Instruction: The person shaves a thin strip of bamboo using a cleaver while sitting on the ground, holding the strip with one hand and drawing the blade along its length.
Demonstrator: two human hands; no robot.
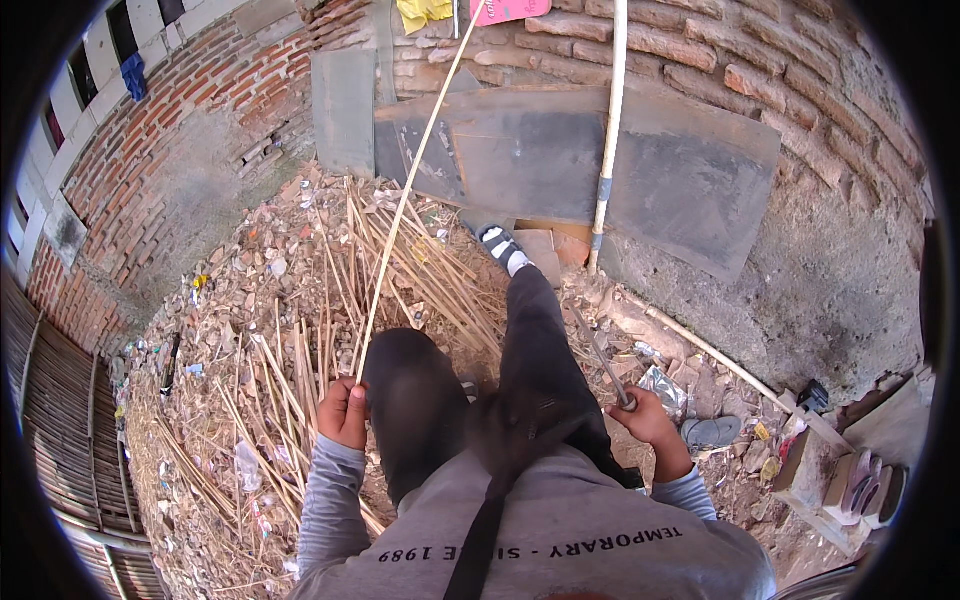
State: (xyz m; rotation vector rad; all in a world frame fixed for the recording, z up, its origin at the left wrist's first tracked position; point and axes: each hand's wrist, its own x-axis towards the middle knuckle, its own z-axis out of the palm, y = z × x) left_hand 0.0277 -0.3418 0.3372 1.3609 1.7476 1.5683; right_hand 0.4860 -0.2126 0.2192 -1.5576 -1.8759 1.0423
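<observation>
My left hand (345, 412) is closed around the lower end of a long, pale bamboo strip (405, 190), which slants up and away past my left knee toward the brick wall. In my right hand (650, 420), at the right of my lap, is the handle of a knife (598, 350) with a long, narrow, dark blade that points forward and left. The blade is apart from the strip. Several split bamboo strips (430, 265) lie in a loose heap in front of my left knee, and more are scattered to the left of my leg.
Grey sheets (540, 150) lean on the brick wall (690, 45) ahead, behind an upright white pipe (612, 110). Rubble and litter cover the ground. A loose grey sandal (712, 432) lies to the right of my right hand, with more footwear (852, 482) farther right.
</observation>
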